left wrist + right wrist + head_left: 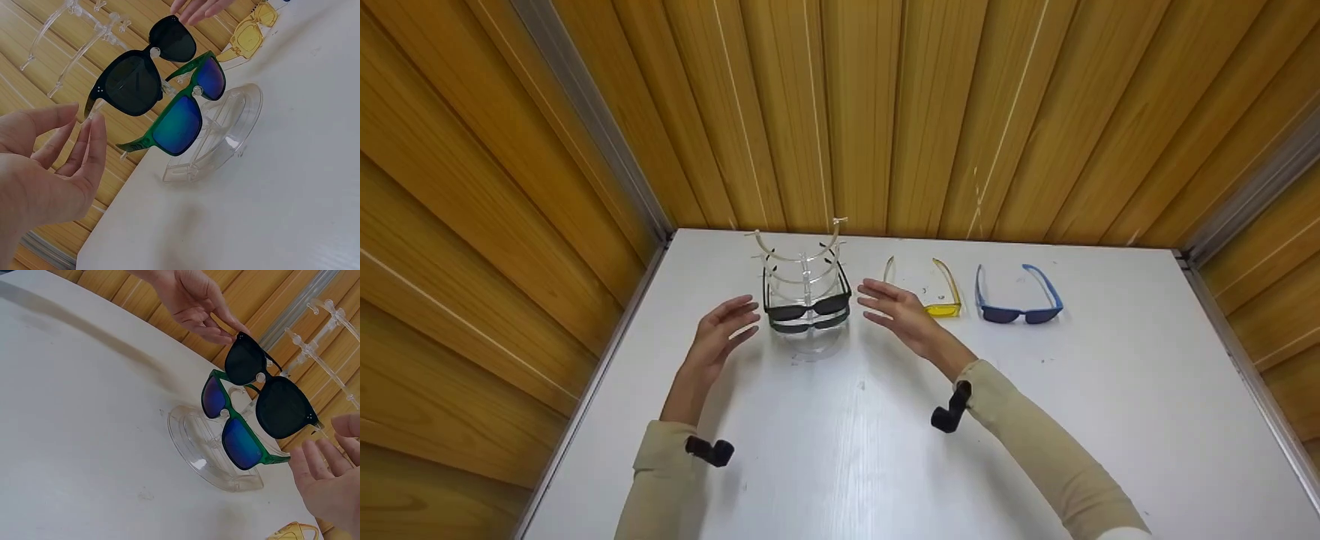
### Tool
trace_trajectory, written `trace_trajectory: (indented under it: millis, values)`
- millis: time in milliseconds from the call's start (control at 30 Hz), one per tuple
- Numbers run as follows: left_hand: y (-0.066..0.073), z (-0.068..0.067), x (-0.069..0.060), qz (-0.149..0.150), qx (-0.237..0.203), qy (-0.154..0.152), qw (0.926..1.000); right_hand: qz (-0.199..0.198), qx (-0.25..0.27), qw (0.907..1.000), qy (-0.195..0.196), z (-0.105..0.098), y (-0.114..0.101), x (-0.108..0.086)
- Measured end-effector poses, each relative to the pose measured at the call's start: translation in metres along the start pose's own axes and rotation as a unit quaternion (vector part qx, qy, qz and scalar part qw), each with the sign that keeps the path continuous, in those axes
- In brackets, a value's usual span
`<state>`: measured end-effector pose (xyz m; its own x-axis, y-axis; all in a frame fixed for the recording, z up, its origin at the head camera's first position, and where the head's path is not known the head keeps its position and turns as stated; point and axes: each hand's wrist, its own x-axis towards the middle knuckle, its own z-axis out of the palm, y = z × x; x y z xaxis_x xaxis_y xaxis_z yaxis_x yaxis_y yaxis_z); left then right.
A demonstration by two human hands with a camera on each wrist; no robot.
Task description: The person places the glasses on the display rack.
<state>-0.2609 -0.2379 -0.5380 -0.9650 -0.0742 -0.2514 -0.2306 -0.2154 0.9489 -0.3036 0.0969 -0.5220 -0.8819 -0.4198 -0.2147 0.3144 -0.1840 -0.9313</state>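
A clear display stand [812, 345] holds two pairs of sunglasses, black ones [133, 84] above green-framed ones with blue-green lenses [243, 441]. The stand's upper arms carry none. My left hand [721, 337] is just left of the black pair, fingers relaxed and a little bent; in the left wrist view its fingertips are close to the frame's outer corner. On the other side my right hand [905, 319] is held beside the stand, fingers loosely extended, with a gap to the glasses in the head view. Neither hand grips anything; whether a fingertip touches the frame I cannot tell.
Yellow glasses [943, 310] lie on the white table [1110, 420] just behind my right hand, partly covered by it. Farther right are blue-framed sunglasses [1021, 315]. Wood-patterned walls [862, 112] border the table at the back and sides.
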Motion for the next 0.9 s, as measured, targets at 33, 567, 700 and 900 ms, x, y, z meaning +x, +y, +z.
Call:
trace_trajectory:
  millis: [33,567,700,900]
  values:
    - [-0.001,-0.001,-0.002,-0.002,0.002,-0.001,1.0,0.002,-0.002,1.0,-0.001,-0.002,0.0,-0.002]
    - [-0.023,0.007,-0.029,-0.014,0.024,-0.027,0.9992,0.024,-0.064,0.9973,-0.029,-0.053,0.009,-0.055]
    - [-0.028,0.015,-0.032,-0.025,0.032,-0.043,0.9982,0.024,-0.075,0.9964,-0.033,-0.064,0.008,-0.067]
    - [-0.038,0.026,-0.035,-0.027,0.047,-0.089,0.9945,0.032,-0.083,0.9958,-0.023,-0.082,0.01,-0.077]
